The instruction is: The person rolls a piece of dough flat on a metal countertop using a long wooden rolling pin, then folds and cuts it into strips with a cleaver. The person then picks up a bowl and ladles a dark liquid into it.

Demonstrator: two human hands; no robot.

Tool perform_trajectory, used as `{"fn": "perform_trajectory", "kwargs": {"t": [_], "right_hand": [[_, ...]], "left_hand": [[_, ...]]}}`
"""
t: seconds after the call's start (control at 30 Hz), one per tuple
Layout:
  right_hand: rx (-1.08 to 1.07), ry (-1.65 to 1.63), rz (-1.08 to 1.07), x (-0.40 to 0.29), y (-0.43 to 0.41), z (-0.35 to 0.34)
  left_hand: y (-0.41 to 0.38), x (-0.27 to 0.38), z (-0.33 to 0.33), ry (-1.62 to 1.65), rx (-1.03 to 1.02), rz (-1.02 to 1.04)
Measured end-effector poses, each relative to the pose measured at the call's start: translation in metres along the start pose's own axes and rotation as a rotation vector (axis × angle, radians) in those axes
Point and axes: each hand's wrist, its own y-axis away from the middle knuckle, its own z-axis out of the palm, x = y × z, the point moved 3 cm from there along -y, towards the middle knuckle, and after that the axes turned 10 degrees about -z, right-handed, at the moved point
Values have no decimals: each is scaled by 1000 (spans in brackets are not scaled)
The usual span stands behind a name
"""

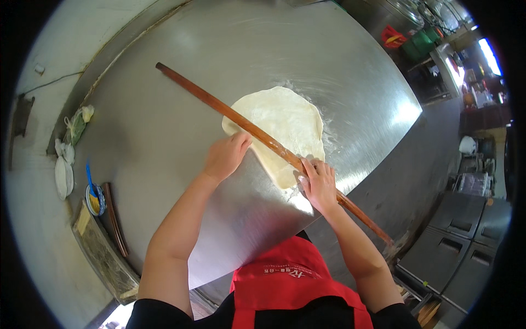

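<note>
A flat, rounded sheet of pale dough (287,119) lies on the stainless steel table (185,135), with traces of flour around its right side. A long wooden rolling pin (218,106) crosses over the dough diagonally, its lower right end reaching past the table's edge. My right hand (318,181) rests on the pin near the dough's lower corner, its fingers over the wood. My left hand (230,154) is at the dough's lower left edge, just below the pin, with fingers curled; whether it pinches the dough is hidden.
At the left stand a bowl (96,201) with a blue-handled brush (90,177), a short dark rolling pin (115,220), a long tray (107,255) under plastic film, and tied plastic bags (76,127) by the wall. Dark-fronted cabinets (441,251) stand beyond the table at the lower right.
</note>
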Motion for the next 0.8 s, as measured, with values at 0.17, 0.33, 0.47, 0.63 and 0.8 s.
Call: {"fn": "perform_trajectory", "kwargs": {"t": [0.17,0.33,0.47,0.63,0.8], "right_hand": [[106,-43,101,3,4,-2],[113,36,-23,-28,-31,-3],[27,10,-45,-35,-60,30],[84,161,-166,-40,-58,34],[223,110,-249,-51,-41,26]], "left_hand": [[-84,29,17,-67,-38,-97],[-76,17,39,-227,-4,244],[-50,9,34,-329,-206,435],[-39,4,21,-341,-275,408],[-9,4,13,-327,-237,351]]}}
